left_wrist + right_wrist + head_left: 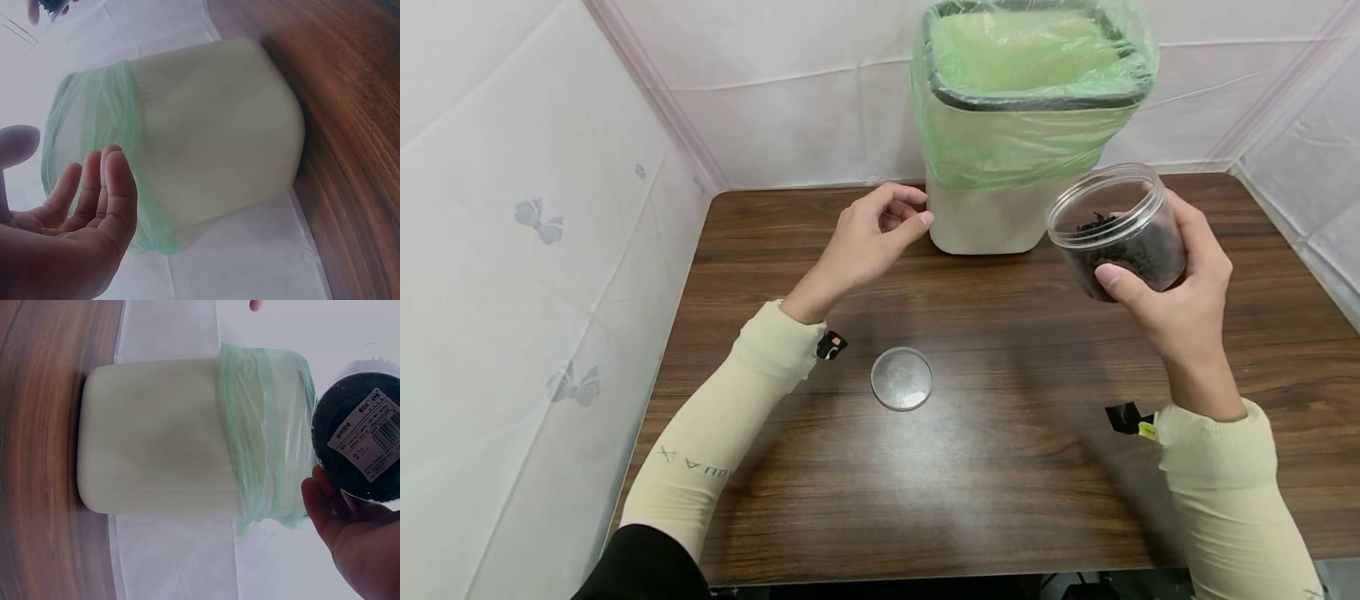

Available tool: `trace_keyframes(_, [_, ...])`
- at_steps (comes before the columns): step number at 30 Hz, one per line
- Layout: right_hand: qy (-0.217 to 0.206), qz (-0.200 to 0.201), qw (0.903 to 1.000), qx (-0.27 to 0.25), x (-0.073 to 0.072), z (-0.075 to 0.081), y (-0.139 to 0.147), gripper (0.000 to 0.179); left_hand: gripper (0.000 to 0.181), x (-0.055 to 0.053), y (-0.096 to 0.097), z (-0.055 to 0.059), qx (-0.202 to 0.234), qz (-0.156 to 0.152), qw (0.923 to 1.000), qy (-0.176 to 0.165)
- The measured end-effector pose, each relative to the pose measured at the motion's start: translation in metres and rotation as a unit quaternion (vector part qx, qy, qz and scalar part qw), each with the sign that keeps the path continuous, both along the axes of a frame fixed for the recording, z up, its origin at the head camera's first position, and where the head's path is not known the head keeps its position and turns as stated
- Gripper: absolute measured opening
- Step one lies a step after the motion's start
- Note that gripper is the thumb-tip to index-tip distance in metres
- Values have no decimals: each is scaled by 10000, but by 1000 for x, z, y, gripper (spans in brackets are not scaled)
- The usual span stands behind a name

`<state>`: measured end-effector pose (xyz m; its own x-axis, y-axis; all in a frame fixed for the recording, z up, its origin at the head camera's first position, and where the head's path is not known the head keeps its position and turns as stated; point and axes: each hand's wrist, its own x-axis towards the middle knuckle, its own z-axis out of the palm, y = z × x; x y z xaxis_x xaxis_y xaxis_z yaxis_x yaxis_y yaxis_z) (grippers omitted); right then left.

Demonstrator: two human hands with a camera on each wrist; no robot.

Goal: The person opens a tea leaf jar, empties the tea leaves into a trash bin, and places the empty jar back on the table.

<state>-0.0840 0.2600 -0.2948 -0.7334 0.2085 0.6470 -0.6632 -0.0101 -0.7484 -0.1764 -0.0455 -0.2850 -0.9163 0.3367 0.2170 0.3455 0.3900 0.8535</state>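
Note:
My right hand (1187,287) grips a clear plastic jar (1120,233), lidless and tilted, with dark shredded leaves (1131,254) in it. A barcode label (375,434) shows on the jar's base in the right wrist view. The left hand (872,233) is raised in front of the bin with loosely bent fingers, nothing between them. On the table between the arms lies a clear round lid (902,378). A cream bin (981,221) lined with a green plastic bag (1007,150) stands behind the hands, at the table's back edge.
The dark wood-grain table (970,500) fills the space under both arms. White sheeting (805,125) hangs behind the table and along both sides. The bin's open top (1030,50) faces up, left of the jar.

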Motion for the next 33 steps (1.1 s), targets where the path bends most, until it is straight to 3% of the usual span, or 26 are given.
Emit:
trace_keyframes(16, [-83,-282,9995,-107,-3,12,-1,63,33,-11,4,11,576,-60,9974,-427])
trace_keyframes(27, [8,-25,9988,-495,-8,14,3,65,34,-19,5,19,918,-56,9933,-697])
trace_keyframes(33, [22,-145,9989,-446,-12,12,7,68,35,-22,6,24,920,17,9923,-833])
